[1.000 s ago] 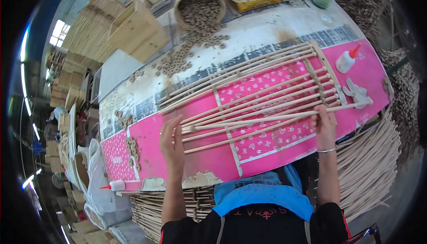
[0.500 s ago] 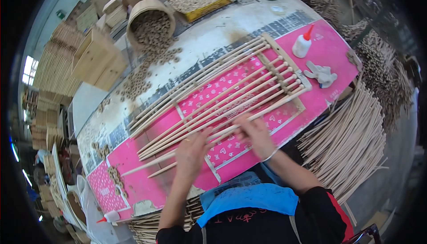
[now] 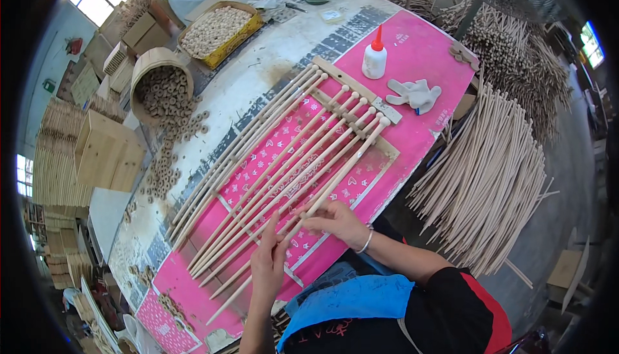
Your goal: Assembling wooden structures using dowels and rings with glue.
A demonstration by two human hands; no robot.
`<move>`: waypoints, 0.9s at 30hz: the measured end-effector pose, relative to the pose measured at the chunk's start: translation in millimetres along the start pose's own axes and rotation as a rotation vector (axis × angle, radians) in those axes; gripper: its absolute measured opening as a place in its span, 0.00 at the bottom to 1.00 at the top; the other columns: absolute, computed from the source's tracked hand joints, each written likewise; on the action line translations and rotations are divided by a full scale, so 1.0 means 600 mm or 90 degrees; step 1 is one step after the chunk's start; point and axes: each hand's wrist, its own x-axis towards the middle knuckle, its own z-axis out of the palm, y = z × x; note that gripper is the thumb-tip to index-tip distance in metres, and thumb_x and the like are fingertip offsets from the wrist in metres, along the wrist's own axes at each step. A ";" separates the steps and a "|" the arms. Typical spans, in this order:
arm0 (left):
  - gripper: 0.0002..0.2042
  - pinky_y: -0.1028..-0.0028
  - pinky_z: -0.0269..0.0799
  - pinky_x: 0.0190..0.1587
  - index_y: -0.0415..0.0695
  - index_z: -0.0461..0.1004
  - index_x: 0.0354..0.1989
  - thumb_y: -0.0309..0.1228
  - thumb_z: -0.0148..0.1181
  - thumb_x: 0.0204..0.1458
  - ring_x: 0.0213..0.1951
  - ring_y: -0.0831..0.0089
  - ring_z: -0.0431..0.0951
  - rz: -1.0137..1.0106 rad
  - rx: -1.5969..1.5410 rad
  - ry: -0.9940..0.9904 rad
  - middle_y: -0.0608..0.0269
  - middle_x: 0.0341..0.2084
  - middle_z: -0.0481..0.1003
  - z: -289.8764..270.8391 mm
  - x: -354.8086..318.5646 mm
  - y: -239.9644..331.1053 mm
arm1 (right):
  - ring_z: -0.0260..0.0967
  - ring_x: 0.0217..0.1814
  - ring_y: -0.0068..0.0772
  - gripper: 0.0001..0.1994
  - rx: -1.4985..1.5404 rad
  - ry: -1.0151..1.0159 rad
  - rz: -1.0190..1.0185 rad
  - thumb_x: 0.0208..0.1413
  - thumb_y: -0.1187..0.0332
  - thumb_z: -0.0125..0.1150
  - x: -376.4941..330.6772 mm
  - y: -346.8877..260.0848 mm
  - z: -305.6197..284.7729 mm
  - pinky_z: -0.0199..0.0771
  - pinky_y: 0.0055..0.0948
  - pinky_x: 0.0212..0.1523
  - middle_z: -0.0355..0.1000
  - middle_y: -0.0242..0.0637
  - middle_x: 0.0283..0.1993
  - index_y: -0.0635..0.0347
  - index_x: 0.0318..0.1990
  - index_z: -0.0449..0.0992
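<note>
Our hands, left [image 3: 269, 265] and right [image 3: 336, 220], lie close together with fingers flat on the near ends of the sticks [image 3: 284, 167] fanned across the pink bench [image 3: 422, 44]. Beyond them we see a glue bottle [image 3: 374, 57], a glove [image 3: 412, 93], a tipped basket [image 3: 157, 86] spilling wooden rings and a yellow tray [image 3: 220, 28] of rings.

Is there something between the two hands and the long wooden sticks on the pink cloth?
Nothing visible is. The left hand and the right hand already touch the long pale wooden sticks, which lie side by side on the pink patterned cloth.
</note>
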 end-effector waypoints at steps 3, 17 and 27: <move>0.29 0.77 0.70 0.33 0.46 0.64 0.75 0.19 0.56 0.64 0.28 0.78 0.73 -0.064 -0.062 -0.034 0.63 0.29 0.76 -0.010 -0.017 -0.021 | 0.73 0.35 0.14 0.17 0.014 0.063 -0.048 0.66 0.66 0.67 -0.013 -0.028 -0.048 0.74 0.18 0.35 0.80 0.30 0.41 0.62 0.58 0.80; 0.13 0.76 0.70 0.37 0.35 0.81 0.53 0.18 0.60 0.61 0.33 0.74 0.76 -0.046 -0.071 -0.048 0.60 0.29 0.76 0.014 -0.043 -0.050 | 0.72 0.31 0.15 0.17 -0.025 0.206 -0.067 0.63 0.63 0.70 -0.063 -0.099 -0.138 0.72 0.16 0.32 0.76 0.26 0.34 0.63 0.55 0.81; 0.12 0.72 0.74 0.38 0.37 0.82 0.52 0.18 0.60 0.61 0.35 0.66 0.79 0.014 0.027 -0.006 0.54 0.35 0.79 0.065 -0.016 -0.027 | 0.68 0.25 0.14 0.14 -0.115 0.321 -0.053 0.60 0.59 0.74 -0.062 -0.093 -0.187 0.68 0.18 0.25 0.75 0.25 0.29 0.62 0.42 0.81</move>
